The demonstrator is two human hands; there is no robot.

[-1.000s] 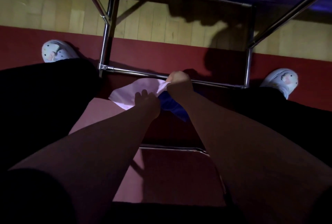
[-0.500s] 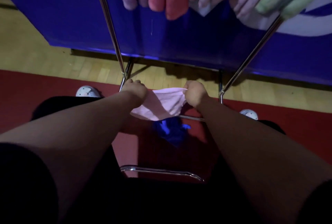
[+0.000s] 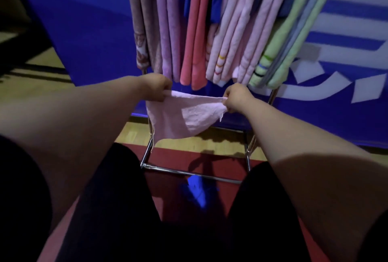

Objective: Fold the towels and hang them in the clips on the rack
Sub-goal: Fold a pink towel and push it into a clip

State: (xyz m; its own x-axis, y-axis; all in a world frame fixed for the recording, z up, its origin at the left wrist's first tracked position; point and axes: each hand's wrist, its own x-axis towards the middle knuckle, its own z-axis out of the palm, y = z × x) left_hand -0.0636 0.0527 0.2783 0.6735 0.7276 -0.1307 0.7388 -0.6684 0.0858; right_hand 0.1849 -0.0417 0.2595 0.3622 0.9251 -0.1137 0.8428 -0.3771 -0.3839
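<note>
A blue wall panel [image 3: 94, 30] stands behind the metal rack [image 3: 168, 169], whose upper part is filled by a row of hanging towels [image 3: 195, 30]. The pink towel [image 3: 178, 119] is held in the air just below their bottom edges, sagging between its top corners. A blue towel [image 3: 197, 190] lies on the floor by the rack's bottom bar. The left hand [image 3: 156, 86] pinches one corner and the right hand [image 3: 236, 97] the other.

Both hands, left hand [image 3: 156, 87] and right hand [image 3: 236, 97], now hold the pink towel [image 3: 180, 115] raised off the floor, stretched wider between them, just below the hanging towels [image 3: 197, 30].
</note>
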